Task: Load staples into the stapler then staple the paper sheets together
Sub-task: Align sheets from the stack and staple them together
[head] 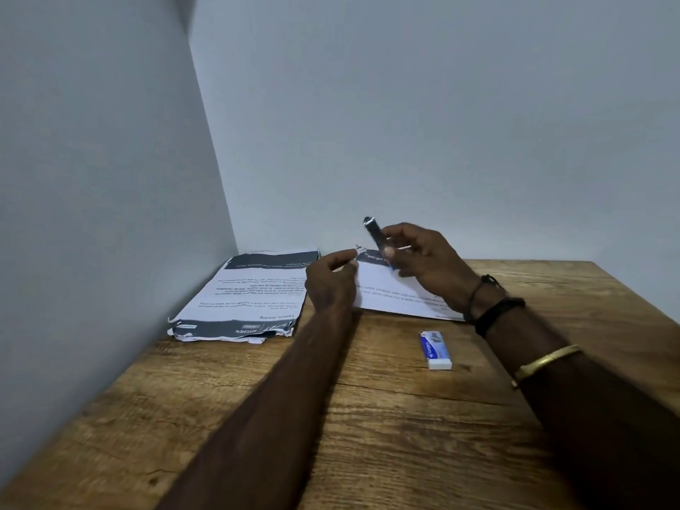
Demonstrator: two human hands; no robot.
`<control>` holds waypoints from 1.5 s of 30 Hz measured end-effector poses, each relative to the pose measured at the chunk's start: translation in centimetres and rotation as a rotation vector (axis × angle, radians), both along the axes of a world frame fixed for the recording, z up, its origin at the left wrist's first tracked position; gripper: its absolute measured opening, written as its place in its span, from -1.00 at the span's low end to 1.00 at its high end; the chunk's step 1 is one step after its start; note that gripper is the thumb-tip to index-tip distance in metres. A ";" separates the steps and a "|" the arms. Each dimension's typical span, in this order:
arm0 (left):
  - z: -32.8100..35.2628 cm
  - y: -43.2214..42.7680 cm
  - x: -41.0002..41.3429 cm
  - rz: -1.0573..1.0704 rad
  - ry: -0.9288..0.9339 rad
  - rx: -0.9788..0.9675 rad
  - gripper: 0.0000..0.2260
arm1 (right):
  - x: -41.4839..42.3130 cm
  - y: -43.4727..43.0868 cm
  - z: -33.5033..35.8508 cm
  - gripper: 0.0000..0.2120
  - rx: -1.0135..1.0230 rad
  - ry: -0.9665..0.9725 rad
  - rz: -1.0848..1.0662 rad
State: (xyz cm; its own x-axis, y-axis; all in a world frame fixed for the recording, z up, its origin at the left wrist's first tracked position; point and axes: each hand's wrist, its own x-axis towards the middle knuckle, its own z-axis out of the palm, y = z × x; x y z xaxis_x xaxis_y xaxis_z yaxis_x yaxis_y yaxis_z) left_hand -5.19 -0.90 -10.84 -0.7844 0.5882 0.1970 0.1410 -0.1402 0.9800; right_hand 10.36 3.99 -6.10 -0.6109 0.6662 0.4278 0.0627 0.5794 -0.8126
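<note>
Over a loose sheet (390,288) on the wooden table (368,417), the right hand (423,263) grips the tilted dark stapler (375,233), the left hand (327,277) pinches tiny staples (359,248) beside it, a small white-and-blue box (435,350) lies nearer, and a paper stack (250,288) reads "KITCHEN" and "Lemon Juicing".

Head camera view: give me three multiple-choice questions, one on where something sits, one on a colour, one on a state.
1. Where is the small box?
A. on the table, nearer the camera than the sheets
B. on top of the paper stack
C. in a hand

2. What colour is the small box?
A. red
B. white and blue
C. green

3. What state is the stapler in?
A. lying flat on the table
B. held up in the right hand
C. resting on the small box

Answers:
1 A, it lies on bare wood beside the right forearm.
2 B, a white body with blue print.
3 B, the right hand's fingers grip it above the sheets, while the left hand pinches staples.
</note>
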 end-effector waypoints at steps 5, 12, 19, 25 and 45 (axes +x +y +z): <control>0.2 -0.1 0.2 0.019 0.092 0.027 -0.86 | -2.8 0.7 0.1 -0.73 -0.141 0.188 -0.063; 0.2 -0.1 0.9 0.013 0.204 0.043 -0.85 | -3.3 1.5 -0.5 -0.72 -0.189 0.202 -0.031; 0.8 -0.9 1.7 -0.016 0.269 0.058 -0.86 | -2.8 1.8 -0.9 -0.73 -0.136 0.122 -0.052; 1.2 -1.2 2.2 -0.010 0.280 0.076 -0.91 | -2.9 2.0 -0.8 -0.76 -0.088 0.154 -0.095; 0.4 -0.1 0.7 -0.055 0.248 -0.103 -0.79 | -2.2 0.7 -0.4 -0.73 -0.104 0.182 -0.287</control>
